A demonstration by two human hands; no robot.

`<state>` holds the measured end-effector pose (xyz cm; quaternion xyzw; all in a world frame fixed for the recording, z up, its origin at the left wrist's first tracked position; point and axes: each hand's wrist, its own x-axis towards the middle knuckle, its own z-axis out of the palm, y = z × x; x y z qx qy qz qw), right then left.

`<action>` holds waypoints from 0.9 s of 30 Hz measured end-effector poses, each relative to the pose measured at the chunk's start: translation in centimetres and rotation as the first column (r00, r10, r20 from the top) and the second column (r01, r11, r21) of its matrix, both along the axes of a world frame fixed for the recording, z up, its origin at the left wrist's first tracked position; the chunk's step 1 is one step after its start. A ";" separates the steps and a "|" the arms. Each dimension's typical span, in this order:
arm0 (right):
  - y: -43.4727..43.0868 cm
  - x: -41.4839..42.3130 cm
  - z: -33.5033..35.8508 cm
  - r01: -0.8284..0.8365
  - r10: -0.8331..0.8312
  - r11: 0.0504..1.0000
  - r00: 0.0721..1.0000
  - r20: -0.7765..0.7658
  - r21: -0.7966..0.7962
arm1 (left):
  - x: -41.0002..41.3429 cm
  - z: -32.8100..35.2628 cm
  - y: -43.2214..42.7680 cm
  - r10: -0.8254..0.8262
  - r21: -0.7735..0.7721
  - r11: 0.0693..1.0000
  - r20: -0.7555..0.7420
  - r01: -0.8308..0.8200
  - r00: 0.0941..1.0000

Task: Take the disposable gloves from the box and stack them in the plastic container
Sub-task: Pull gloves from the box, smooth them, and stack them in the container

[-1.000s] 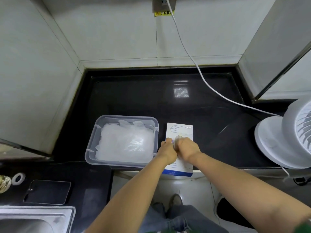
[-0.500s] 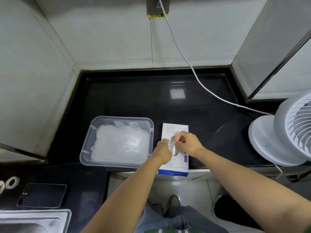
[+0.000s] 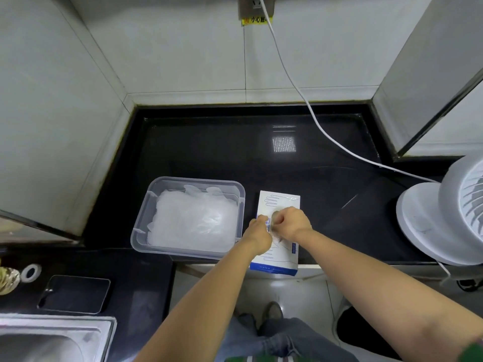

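A white and blue glove box lies flat on the black counter, its near end over the counter edge. My left hand holds the box's left side. My right hand sits over the box opening and pinches a thin clear glove that shows between the two hands. Left of the box stands a clear plastic container holding a stack of translucent gloves.
A white fan stands at the right edge, its white cable running across the counter to a wall socket. A dark tray, a roll of tape and a steel sink lie at lower left.
The camera has shifted slightly. My right hand has moved a little farther over the box opening, still pinching the glove; my left hand stays on the box.
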<state>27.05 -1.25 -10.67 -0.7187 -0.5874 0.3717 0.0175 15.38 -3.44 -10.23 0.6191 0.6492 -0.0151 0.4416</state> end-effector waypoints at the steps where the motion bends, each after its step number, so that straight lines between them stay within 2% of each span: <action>1: 0.1 0.4 0.2 0.087 -0.087 0.996 0.989 -0.121 -0.009 | 0.0 -0.1 0.1 -0.003 -0.006 1.000 0.002 0.003 1.000; 2: 0.2 0.8 0.5 0.190 -0.187 0.982 0.947 -0.259 -0.015 | 0.0 -0.2 0.1 -0.001 -0.012 1.000 0.005 0.001 1.000; 4: 0.3 1.7 1.2 0.368 -0.336 0.929 0.799 -0.498 -0.037 | 0.1 -0.2 0.2 0.007 -0.020 1.000 0.003 -0.007 1.000; 6: 0.2 2.4 1.3 0.421 -0.349 0.907 0.728 -0.591 -0.017 | 0.2 -0.3 0.3 0.010 -0.028 1.000 0.003 -0.010 1.000; 11: -0.2 3.0 0.5 0.391 -0.328 0.921 0.771 -0.546 -0.001 | 0.2 -0.5 0.3 0.013 -0.042 0.999 -0.005 -0.013 1.000; 14: 0.1 3.1 1.6 0.407 -0.276 0.910 0.733 -0.622 0.075 | 0.2 -0.3 0.3 0.022 -0.039 0.999 -0.004 -0.022 1.000; 18: -0.3 3.3 1.9 0.460 -0.289 0.876 0.743 -0.603 0.147 | 0.2 -0.1 0.2 0.019 -0.046 0.999 -0.011 -0.019 1.000; 20: -0.5 3.5 1.8 0.443 -0.294 0.890 0.743 -0.602 0.113 | 0.2 0.0 0.1 0.024 -0.054 0.998 -0.008 -0.024 1.000; 23: -0.7 4.0 1.8 0.431 -0.348 0.902 0.695 -0.629 -0.023 | 0.3 0.2 0.2 0.078 -0.056 0.995 0.019 -0.077 0.997; 24: -0.7 4.2 1.8 0.426 -0.362 0.904 0.704 -0.611 -0.045 | 0.4 0.3 0.2 0.105 -0.061 0.993 0.034 -0.102 0.994; 27: -0.9 4.8 1.5 0.329 -0.307 0.944 0.831 -0.463 -0.036 | 0.5 0.7 0.1 0.116 -0.074 0.991 0.055 -0.112 0.992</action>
